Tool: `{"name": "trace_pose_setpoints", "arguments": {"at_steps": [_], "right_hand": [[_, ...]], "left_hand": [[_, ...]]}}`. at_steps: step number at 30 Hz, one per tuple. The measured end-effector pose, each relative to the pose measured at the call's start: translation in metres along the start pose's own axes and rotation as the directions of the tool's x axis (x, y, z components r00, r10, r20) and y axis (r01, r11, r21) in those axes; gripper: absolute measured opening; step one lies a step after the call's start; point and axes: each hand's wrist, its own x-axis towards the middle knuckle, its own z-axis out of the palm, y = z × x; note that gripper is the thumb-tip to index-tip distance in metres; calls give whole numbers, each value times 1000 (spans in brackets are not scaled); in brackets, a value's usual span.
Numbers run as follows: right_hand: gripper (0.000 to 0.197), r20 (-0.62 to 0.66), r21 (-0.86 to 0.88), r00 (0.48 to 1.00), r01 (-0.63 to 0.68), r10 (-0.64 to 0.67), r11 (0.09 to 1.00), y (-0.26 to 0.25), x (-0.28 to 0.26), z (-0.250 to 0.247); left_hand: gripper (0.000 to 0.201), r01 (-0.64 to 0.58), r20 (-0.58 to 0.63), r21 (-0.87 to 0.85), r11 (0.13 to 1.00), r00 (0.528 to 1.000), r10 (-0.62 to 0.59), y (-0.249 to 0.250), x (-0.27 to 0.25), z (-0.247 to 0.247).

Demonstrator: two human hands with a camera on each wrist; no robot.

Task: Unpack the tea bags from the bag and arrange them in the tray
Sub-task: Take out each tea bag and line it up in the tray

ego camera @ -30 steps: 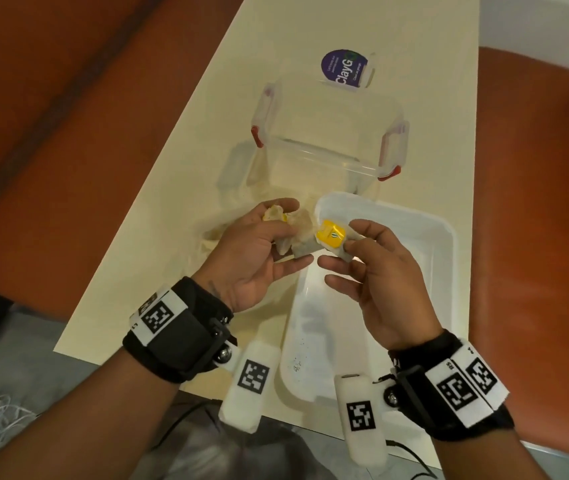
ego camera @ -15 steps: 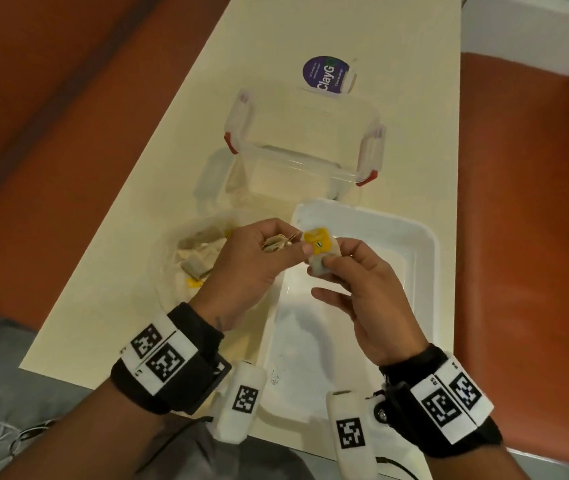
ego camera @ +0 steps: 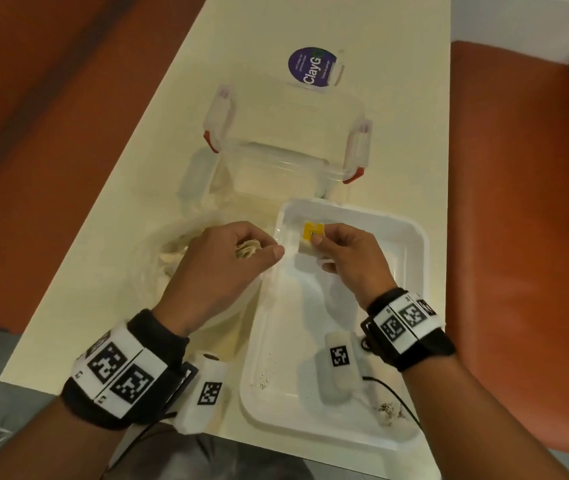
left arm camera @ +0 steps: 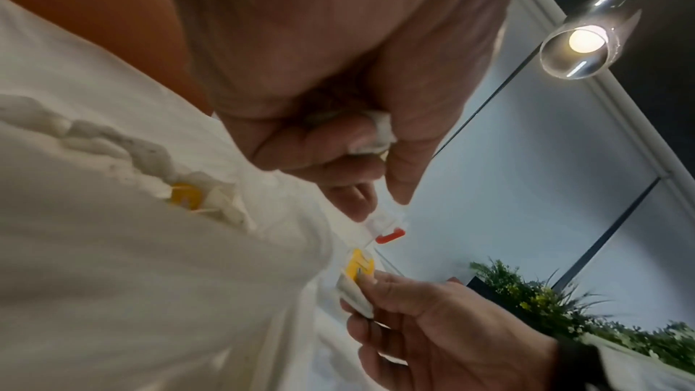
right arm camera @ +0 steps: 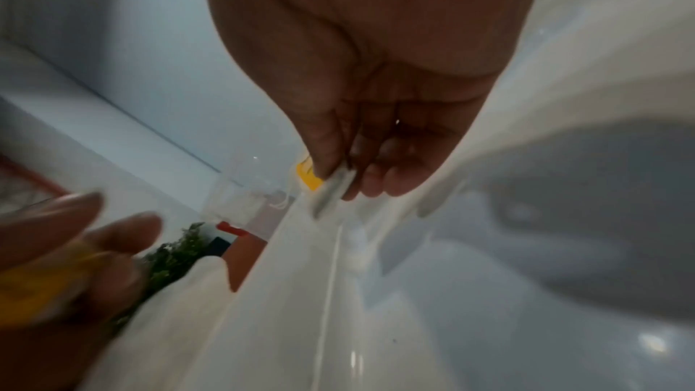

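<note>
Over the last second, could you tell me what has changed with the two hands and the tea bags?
The right hand has carried its yellow-tagged tea bag away from the left hand and out over the far end of the white tray, still pinching it. The left hand has closed round its bundle of tea bags. The plastic bag and the clear container stayed on the table, and no tea bag lies in the tray yet.

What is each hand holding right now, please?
Left hand: fingers curled round a bunch of tea bags.
Right hand: pinching one yellow-tagged tea bag over the tray.
</note>
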Motion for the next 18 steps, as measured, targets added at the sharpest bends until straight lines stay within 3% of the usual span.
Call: {"name": "trace_pose_setpoints", "arguments": {"at_steps": [5, 10, 13, 18], "right_hand": [[10, -90, -52, 996, -6, 1, 999, 15, 33, 17], [22, -208, -165, 978, -24, -11, 986, 21, 45, 27], [22, -273, -276, 961, -36, -42, 960, 18, 42, 31], [20, -324, -315, 944, -46, -62, 948, 15, 36, 38]], "left_hand": [[15, 34, -13, 186, 982, 999, -32, -16, -12, 3], [30, 40, -25, 488, 872, 999, -32, -26, -18, 16], [29, 35, -26, 523, 852, 999, -24, -27, -19, 18], [27, 18, 4, 510, 860, 1000, -23, -28, -18, 18]]}}
